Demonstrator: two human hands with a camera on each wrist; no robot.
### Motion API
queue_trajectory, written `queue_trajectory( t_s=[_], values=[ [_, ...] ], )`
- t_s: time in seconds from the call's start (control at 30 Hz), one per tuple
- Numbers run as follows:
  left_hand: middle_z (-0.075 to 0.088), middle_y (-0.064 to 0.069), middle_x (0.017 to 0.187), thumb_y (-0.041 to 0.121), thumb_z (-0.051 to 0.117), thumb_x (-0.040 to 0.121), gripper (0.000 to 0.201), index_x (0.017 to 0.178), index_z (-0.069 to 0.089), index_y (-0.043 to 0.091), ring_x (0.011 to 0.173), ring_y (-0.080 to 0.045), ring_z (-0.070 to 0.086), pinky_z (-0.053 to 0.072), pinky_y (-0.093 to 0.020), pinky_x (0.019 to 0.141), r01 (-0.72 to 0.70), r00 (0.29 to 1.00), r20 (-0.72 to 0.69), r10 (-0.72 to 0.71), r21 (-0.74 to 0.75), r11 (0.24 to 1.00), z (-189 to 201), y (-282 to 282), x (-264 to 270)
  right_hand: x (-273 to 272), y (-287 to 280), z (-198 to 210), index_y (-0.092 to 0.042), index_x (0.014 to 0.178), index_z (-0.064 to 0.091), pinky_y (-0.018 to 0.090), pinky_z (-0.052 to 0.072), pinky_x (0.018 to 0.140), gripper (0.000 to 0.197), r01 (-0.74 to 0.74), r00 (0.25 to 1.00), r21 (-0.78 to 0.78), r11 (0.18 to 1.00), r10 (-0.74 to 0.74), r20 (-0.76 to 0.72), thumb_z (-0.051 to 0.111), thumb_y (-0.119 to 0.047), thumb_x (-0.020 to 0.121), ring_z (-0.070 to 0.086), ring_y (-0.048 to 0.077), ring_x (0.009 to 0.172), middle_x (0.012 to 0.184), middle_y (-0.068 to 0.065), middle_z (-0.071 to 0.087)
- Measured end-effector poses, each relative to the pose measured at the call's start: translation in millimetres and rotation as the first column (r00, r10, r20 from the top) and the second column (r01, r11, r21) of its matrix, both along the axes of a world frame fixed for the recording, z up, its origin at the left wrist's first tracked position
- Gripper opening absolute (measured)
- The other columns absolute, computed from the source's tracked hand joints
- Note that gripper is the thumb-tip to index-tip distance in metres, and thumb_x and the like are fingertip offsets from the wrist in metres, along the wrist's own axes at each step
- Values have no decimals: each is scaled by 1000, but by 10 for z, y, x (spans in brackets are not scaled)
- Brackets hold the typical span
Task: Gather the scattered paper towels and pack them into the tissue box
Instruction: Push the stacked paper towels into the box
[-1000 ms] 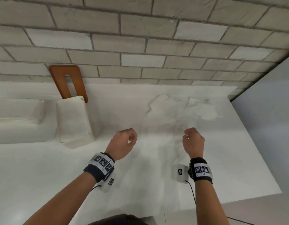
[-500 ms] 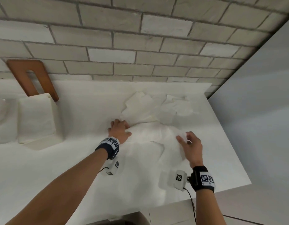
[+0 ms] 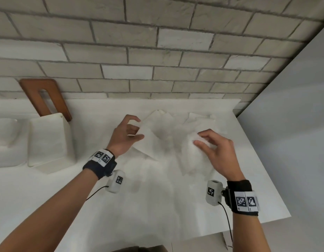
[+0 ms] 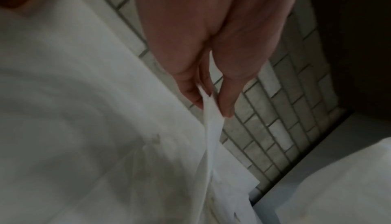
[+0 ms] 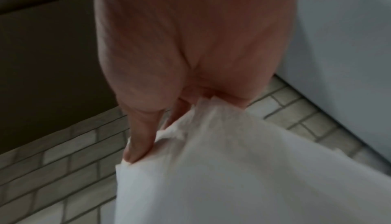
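Several white paper towels (image 3: 163, 128) lie overlapping on the white counter (image 3: 48, 197), near the back wall. My left hand (image 3: 129, 132) pinches the edge of one paper towel (image 4: 211, 127) between thumb and fingers and lifts it. My right hand (image 3: 210, 144) grips a second, bunched paper towel (image 3: 194, 160) that hangs from its fingers, seen close in the right wrist view (image 5: 232, 160). The white tissue box (image 3: 48, 140) stands at the left of the counter, apart from both hands.
A brown wooden board (image 3: 46, 99) with a slot leans on the brick wall (image 3: 157, 51) behind the box. A white tray-like basin (image 3: 6, 140) sits at far left. A grey panel (image 3: 294, 124) bounds the counter on the right; its front edge is near my arms.
Both hands reached forward from above the counter to the towels. The left hand went from pressing on the pile to pinching a sheet; the right hand has lifted its sheet up.
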State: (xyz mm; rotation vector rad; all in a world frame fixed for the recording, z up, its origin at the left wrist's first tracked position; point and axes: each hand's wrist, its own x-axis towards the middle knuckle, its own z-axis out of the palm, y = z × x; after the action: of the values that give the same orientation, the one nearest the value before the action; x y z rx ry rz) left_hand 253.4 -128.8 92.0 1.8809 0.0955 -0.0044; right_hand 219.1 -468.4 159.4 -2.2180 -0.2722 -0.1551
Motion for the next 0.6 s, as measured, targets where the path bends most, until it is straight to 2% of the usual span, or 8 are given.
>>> queue_trajectory(
  t_s=[0.07, 0.17, 0.23, 0.33, 0.4, 0.47, 0.53, 0.6],
  values=[
    [77, 6, 87, 8, 86, 87, 36, 110, 67, 27, 81, -10, 73, 56, -17, 78, 61, 997, 55, -62, 11, 998, 208, 90, -21, 34, 181, 60, -25, 100, 67, 15, 55, 91, 16, -111, 991, 12, 994, 112, -74, 83, -26, 96, 77, 6, 95, 88, -13, 79],
    [79, 7, 91, 10, 82, 92, 14, 95, 78, 23, 88, -18, 74, 57, -29, 91, 128, 980, 138, -146, 133, 983, 335, 252, -17, 184, 497, -13, -18, 93, 65, 14, 56, 88, 22, -179, 978, 3, 984, 178, -107, 86, -24, 93, 78, 4, 89, 83, -11, 80],
    [80, 11, 95, 11, 79, 95, 17, 94, 81, 28, 90, -14, 74, 56, -29, 89, 124, 972, 166, -167, 243, 962, 330, 368, -20, 346, 662, -211, -19, 90, 67, 17, 57, 85, 22, -196, 969, -35, 980, 188, -162, 88, -27, 91, 77, 1, 88, 84, -13, 80],
    [78, 13, 100, 4, 73, 98, 28, 95, 81, 30, 98, -6, 71, 54, -25, 88, 85, 972, 184, -150, 320, 943, 309, 566, -67, 493, 874, -549, -28, 87, 69, 37, 59, 94, 19, -254, 947, -125, 959, 220, -232, 88, -29, 89, 72, 2, 101, 103, -15, 78],
    [74, 11, 101, 1, 71, 99, 31, 97, 80, 31, 97, -5, 70, 53, -25, 90, 49, 963, 229, -142, 370, 928, 320, 740, -108, 484, 1031, -646, -28, 86, 72, 34, 55, 98, 18, -275, 953, -149, 950, 249, -169, 90, -28, 87, 67, 4, 110, 114, -14, 71],
    [74, 9, 99, 3, 71, 99, 29, 98, 80, 31, 94, -8, 71, 55, -30, 91, 9, 954, 270, -133, 414, 910, 373, 942, -138, 471, 1212, -593, -24, 87, 73, 27, 53, 91, 18, -284, 956, -93, 954, 275, -105, 90, -26, 87, 68, 9, 106, 106, -13, 71],
    [77, 10, 101, 5, 72, 99, 27, 99, 81, 30, 98, -7, 72, 56, -32, 94, -10, 955, 273, -112, 408, 913, 436, 1127, -173, 462, 1413, -440, -22, 88, 70, 29, 54, 91, 17, -297, 946, -26, 955, 290, -145, 87, -26, 92, 70, 11, 99, 95, -13, 75],
    [79, 13, 106, 7, 72, 99, 25, 101, 82, 30, 104, -3, 72, 55, -32, 99, -7, 960, 261, -99, 375, 927, 478, 1273, -211, 464, 1596, -276, -23, 90, 66, 35, 56, 96, 18, -305, 934, 3, 952, 300, -194, 83, -26, 96, 72, 9, 98, 93, -14, 78]
  ],
)
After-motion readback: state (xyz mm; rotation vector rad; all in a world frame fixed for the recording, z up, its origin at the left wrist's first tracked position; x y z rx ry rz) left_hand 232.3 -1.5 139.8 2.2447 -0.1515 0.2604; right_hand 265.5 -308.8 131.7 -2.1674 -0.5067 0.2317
